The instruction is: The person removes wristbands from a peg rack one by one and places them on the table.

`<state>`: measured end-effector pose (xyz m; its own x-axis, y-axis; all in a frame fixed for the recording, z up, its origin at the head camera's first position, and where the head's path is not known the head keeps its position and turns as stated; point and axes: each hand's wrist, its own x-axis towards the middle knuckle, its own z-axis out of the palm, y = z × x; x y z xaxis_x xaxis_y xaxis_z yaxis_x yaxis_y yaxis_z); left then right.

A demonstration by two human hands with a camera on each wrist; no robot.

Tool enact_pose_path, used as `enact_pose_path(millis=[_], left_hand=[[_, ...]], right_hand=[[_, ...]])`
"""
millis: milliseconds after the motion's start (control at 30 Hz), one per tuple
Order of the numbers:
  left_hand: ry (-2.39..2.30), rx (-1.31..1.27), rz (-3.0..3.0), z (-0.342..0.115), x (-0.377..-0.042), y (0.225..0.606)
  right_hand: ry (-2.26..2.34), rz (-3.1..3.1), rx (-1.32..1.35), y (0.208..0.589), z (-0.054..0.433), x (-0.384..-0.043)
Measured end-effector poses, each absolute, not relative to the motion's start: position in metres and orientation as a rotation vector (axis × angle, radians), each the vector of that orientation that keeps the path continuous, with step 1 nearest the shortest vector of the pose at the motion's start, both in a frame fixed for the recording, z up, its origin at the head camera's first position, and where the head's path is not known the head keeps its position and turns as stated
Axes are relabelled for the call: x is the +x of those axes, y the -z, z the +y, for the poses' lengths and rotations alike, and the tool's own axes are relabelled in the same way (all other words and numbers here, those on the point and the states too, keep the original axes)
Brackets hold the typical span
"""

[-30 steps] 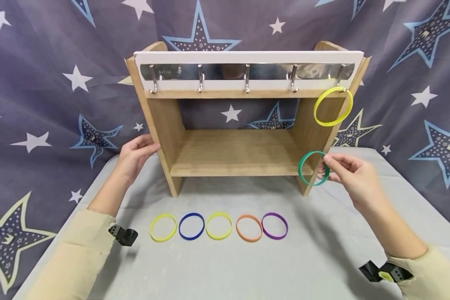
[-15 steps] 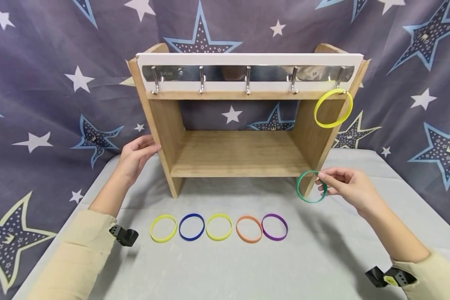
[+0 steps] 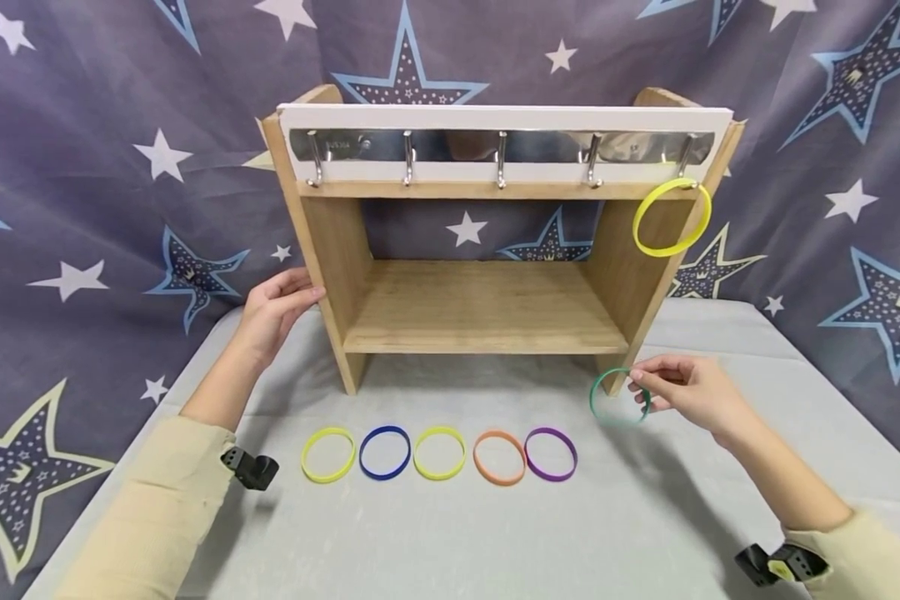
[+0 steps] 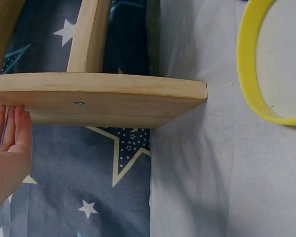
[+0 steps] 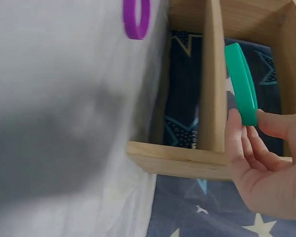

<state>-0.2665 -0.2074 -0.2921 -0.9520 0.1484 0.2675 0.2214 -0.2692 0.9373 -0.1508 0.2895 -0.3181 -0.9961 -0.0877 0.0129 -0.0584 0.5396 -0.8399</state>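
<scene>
My right hand pinches a green silicone wristband between thumb and fingers. The band hangs low in front of the right leg of a wooden shelf. Against the outer face of the shelf's left side panel rests my left hand; in the left wrist view its fingers lie straight on the wood. A yellow wristband hangs from the rightmost hook of the metal hook rail across the shelf's top front.
A row of wristbands lies on the grey cloth before the shelf: yellow, blue, another yellow, orange and purple. The orange and purple ones sit side by side. Behind stands a star-patterned curtain.
My right hand has come down along the shelf's right side with the green wristband, from beside the lower board to near the leg's foot. The left hand stays at the panel.
</scene>
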Motion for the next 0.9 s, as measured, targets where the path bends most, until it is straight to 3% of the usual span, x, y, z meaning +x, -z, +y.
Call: enact_pose_path(millis=[900], left_hand=[[2.421,-0.484,-1.862,-0.208,-0.269,0.294]], right_hand=[[1.291,2.641,-0.161,0.357,0.288,-0.148]])
